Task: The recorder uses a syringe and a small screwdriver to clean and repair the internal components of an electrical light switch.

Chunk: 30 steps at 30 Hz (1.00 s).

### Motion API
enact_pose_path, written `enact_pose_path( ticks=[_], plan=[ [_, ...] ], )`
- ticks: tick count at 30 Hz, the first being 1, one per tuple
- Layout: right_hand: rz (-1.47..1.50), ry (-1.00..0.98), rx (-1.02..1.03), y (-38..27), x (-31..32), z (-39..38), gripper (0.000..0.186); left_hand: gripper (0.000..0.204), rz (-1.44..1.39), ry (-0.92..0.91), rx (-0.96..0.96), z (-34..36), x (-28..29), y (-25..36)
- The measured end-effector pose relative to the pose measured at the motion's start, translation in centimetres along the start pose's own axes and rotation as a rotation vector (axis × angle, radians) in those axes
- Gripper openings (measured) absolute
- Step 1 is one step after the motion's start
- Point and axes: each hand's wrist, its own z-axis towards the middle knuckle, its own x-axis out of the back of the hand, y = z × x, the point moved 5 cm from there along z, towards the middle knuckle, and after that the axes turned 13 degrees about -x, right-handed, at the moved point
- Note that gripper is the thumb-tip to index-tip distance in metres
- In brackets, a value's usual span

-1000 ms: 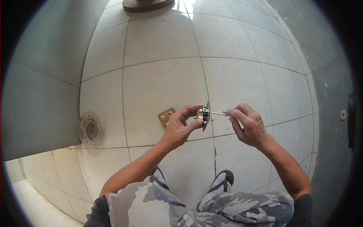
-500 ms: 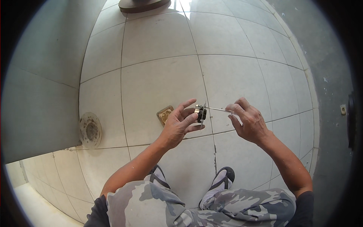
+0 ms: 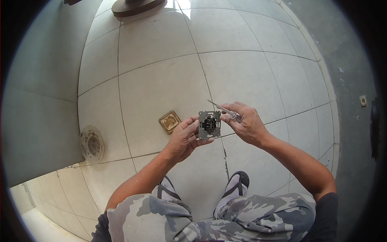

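A switch mechanism with a square grey metal frame and a dark centre is gripped at its left side by my left hand. Its flat face is turned up toward me. My right hand holds a screwdriver with a clear handle, its shaft slanting up and to the left past the frame's top edge. The screwdriver tip is free of the mechanism. My right fingertips are close to the frame's right edge; whether they touch it I cannot tell.
A square brownish cover plate lies on the tiled floor just beyond my left hand. Left of it, a round stained disc leans by the grey panel. A round dark base stands at the far end. My sandalled feet are below.
The mechanism has turned from edge-on to face me. The screwdriver has come away from it and now points up and left, and my right hand has moved left, closer to the frame.
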Motion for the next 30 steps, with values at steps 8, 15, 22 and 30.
enact_pose_path(
  ticks=[8, 15, 22, 30],
  plan=[
    [0.071, -0.283, -0.303, 1.2, -1.0, 0.1, 0.029, 0.042, 0.107, 0.002, 0.021, -0.8, -1.1, -0.3],
    [0.407, -0.504, -0.424, 2.4, -1.5, -0.1, 0.026, 0.044, -0.051, -0.124, 0.237, -0.9, -0.4, -1.1],
    [0.368, -0.542, -0.408, 3.0, -1.6, -0.3, 0.021, 0.041, 0.073, -0.199, 0.236, -1.2, -1.0, -0.9],
    [0.376, -0.593, -0.283, 4.7, -1.2, -0.6, 0.021, 0.041, 0.315, -0.21, 0.182, -1.0, -1.9, -0.6]
  ],
)
